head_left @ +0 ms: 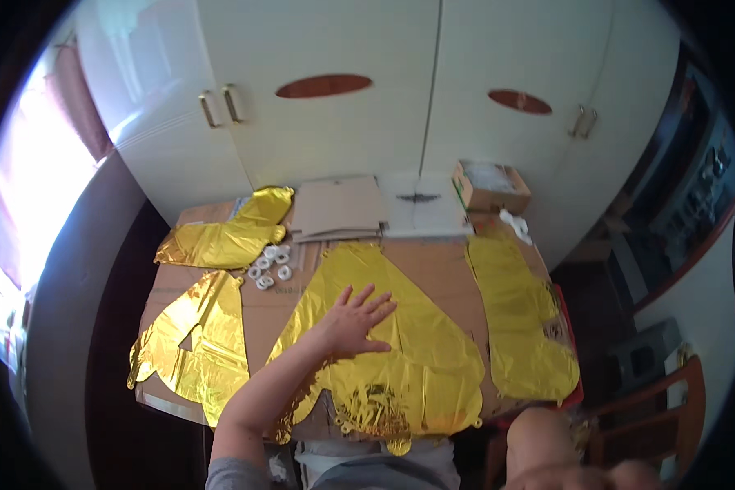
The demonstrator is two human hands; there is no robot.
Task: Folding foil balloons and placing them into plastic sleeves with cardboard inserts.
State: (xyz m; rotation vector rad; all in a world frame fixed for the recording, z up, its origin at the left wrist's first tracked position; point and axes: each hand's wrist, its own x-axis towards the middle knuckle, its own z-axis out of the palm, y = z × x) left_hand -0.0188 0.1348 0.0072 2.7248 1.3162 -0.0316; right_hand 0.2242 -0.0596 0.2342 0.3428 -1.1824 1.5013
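Note:
My left hand [355, 322] lies with fingers spread on a large flat gold foil balloon [420, 335] in the middle of the table. The balloon widens toward me, and its crinkled near edge hangs past the table's front. At the lower right edge, my right hand [580, 478] is blurred and cut off; its fingers cannot be made out. A flat A-shaped gold foil balloon [216, 327] lies to the left. Behind it rests a bent gold foil balloon [229, 237]. A long gold foil balloon [518, 327] lies along the right side.
Several small white rolls [271, 265] sit beside the back left balloon. Cardboard sheets [339, 208] and an open cardboard box [492, 188] stand at the back, before white cabinets [327, 41]. A wooden chair [653, 416] is at the right, a bright window [41, 180] at the left.

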